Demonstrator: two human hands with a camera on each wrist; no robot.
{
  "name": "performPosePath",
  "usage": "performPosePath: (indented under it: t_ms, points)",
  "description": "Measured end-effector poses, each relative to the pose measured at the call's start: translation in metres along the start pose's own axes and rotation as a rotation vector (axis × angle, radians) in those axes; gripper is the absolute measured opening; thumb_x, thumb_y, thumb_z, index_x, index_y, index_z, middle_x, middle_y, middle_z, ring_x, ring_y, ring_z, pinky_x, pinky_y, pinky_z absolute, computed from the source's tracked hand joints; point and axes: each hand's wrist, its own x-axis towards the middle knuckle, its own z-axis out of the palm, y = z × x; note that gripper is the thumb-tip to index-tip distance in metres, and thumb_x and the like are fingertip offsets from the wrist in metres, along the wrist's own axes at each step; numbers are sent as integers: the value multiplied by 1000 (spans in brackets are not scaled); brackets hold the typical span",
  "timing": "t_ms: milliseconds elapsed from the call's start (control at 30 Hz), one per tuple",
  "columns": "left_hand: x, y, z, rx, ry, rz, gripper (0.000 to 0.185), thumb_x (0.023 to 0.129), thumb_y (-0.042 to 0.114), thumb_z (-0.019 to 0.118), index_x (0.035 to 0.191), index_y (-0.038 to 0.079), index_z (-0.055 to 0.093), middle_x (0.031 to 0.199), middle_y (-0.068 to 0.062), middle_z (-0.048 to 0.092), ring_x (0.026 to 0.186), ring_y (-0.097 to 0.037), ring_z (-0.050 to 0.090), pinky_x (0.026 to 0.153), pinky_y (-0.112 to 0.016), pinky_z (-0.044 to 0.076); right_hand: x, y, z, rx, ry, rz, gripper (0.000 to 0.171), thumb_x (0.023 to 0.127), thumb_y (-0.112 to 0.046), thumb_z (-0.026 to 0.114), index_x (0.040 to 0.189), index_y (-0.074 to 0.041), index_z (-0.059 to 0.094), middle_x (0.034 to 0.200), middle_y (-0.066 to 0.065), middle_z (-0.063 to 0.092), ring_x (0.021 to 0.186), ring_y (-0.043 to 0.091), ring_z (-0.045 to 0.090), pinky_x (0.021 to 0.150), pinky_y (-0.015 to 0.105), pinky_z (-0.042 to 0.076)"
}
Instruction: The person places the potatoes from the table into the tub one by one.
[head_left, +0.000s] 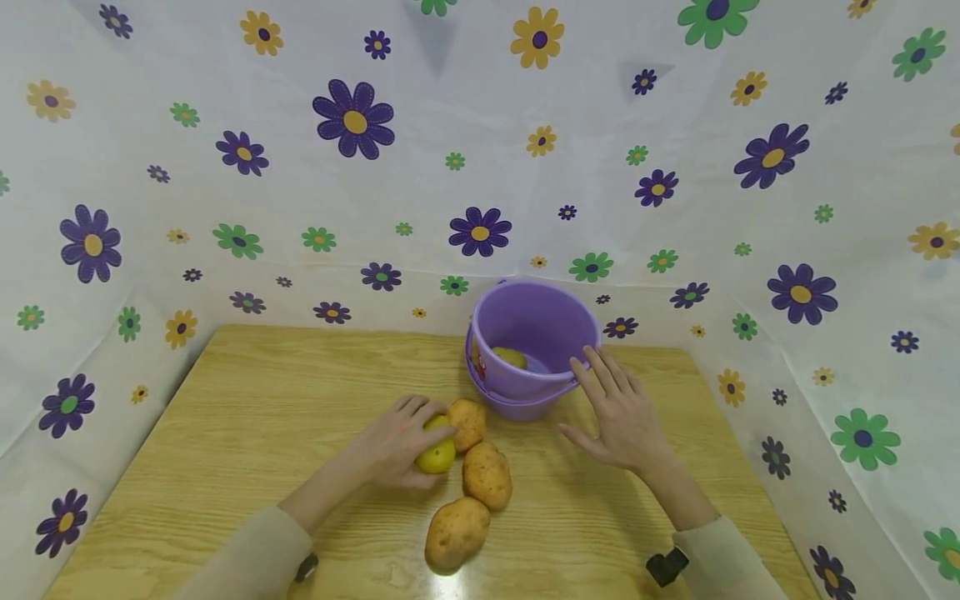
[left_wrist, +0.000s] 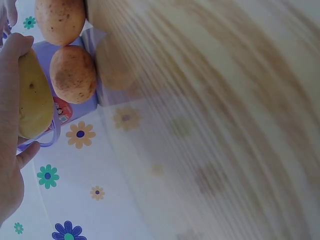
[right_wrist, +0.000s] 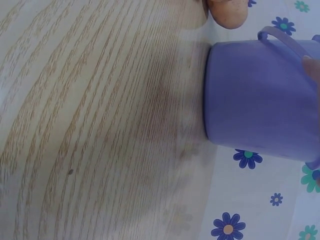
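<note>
My left hand (head_left: 397, 440) grips a smooth yellow oval fruit (head_left: 437, 458), its fingers over the top and thumb at the near side. In the left wrist view the fruit (left_wrist: 34, 97) shows small dark specks. Right beside it lies a brown potato (head_left: 468, 425), followed by a second potato (head_left: 487, 477) and a third one (head_left: 457, 533) nearer me. A purple bucket (head_left: 540, 321) stands upright behind them, with a yellowish piece (head_left: 510, 358) at its bottom. Fingers spread and nearly straight, my right hand (head_left: 622, 417) is at the bucket's right rim.
The wooden table (head_left: 300, 375) reaches back to a white flowered cloth (head_left: 420, 192), which also rises on both sides. The bucket's purple handle (right_wrist: 285, 39) hangs down along its outside.
</note>
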Motion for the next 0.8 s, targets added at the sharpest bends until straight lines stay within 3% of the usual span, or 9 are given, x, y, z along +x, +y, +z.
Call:
performPosePath:
  t_ms: [333, 533, 800]
  points:
    - [11, 1, -3, -18, 26, -19, 68, 75, 59, 82, 131, 23, 67, 131, -9, 64, 110, -28, 62, 100, -47, 56, 1, -1, -2, 5, 9, -1, 98, 98, -81, 32, 159, -6, 44, 163, 24, 45, 147, 46, 47, 105, 64, 53]
    - [19, -1, -2, -44, 97, -21, 70, 71, 56, 87, 128, 21, 67, 128, -12, 67, 109, -30, 62, 96, -48, 56, 1, -1, -1, 8, 21, -1, 98, 97, -81, 34, 158, -6, 45, 161, 25, 47, 145, 47, 48, 103, 65, 53]
    - [37, -5, -15, -24, 170, -5, 68, 70, 57, 86, 124, 21, 68, 120, -10, 66, 105, -29, 60, 95, -47, 56, 1, -1, -2, 3, 15, 0, 98, 97, -81, 35, 159, -6, 45, 161, 25, 47, 147, 45, 46, 104, 64, 52]
